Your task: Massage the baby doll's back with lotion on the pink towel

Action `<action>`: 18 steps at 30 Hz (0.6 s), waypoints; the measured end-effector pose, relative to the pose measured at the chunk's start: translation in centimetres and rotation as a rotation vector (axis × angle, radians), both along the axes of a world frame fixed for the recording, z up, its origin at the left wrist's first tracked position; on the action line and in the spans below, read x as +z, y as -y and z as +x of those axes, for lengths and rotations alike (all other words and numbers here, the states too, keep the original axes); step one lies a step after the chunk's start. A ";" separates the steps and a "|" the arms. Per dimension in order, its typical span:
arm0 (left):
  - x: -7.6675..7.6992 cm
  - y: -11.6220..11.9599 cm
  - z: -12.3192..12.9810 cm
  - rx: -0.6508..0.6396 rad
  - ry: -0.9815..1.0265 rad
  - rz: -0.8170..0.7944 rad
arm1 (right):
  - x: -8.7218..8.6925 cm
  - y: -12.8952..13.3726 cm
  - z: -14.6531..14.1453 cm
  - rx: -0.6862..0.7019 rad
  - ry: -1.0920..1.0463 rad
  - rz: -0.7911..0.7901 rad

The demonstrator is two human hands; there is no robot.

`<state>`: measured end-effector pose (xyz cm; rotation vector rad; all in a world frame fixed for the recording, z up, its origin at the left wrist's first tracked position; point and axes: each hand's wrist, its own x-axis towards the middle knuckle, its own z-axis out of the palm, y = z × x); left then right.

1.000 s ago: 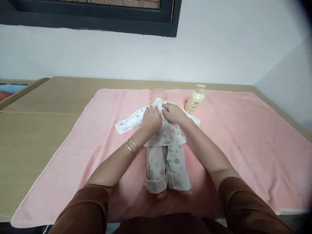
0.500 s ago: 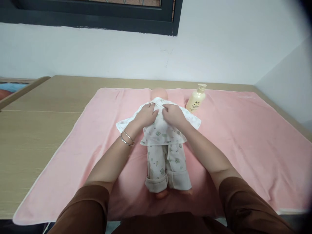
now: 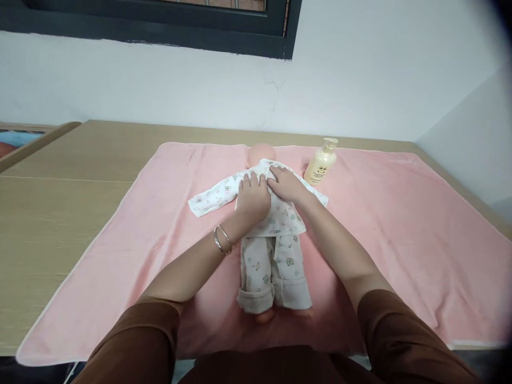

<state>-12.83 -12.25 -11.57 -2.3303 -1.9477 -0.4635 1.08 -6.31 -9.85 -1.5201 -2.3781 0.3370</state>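
1. Since the frame half a second ago, the left hand [image 3: 255, 201] has slid inward and nearer the person, onto the middle of the white printed shirt [image 3: 280, 218]; the right hand [image 3: 288, 186] stays near the collar, and the shirt's left sleeve lies flatter and longer.
2. On the pink cloth [image 3: 400, 224], the doll [image 3: 261, 153] lies with its head away from the person and its feet [image 3: 265, 317] nearest; the shirt covers its upper body, sleeves spread to both sides.
3. Left hand: palm down on the shirt front, fingers together and pointing toward the collar; whether its grip pinches fabric I cannot tell.
4. Right hand: just beside the left, fingers on the shirt's upper front; I cannot tell whether its grip closes on cloth.
5. Printed trousers [image 3: 256, 266] cover the legs, their cuffs turned up.
6. Just beyond the right sleeve, a pale yellow pump bottle [image 3: 320, 166] stands on the cloth.
7. Two bangles [image 3: 216, 239] ring the left wrist.
8. Under the cloth is a wooden table [image 3: 60, 224], against a white wall [image 3: 140, 80] with a dark window frame [image 3: 200, 32].
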 end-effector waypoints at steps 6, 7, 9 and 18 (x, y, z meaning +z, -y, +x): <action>1.5 -2.5 -2.3 -0.074 0.101 -0.090 | 0.6 3.6 -2.1 -0.007 0.239 0.095; 1.8 -3.0 -2.7 -0.063 0.124 -0.119 | 0.8 4.2 -2.5 0.011 0.265 0.107; 1.9 -3.5 -3.2 -0.050 0.143 -0.138 | 1.1 4.8 -2.8 0.042 0.275 0.118; 1.1 -0.6 -1.4 -0.152 -0.038 -0.072 | 0.4 0.3 -0.2 -0.014 0.034 0.009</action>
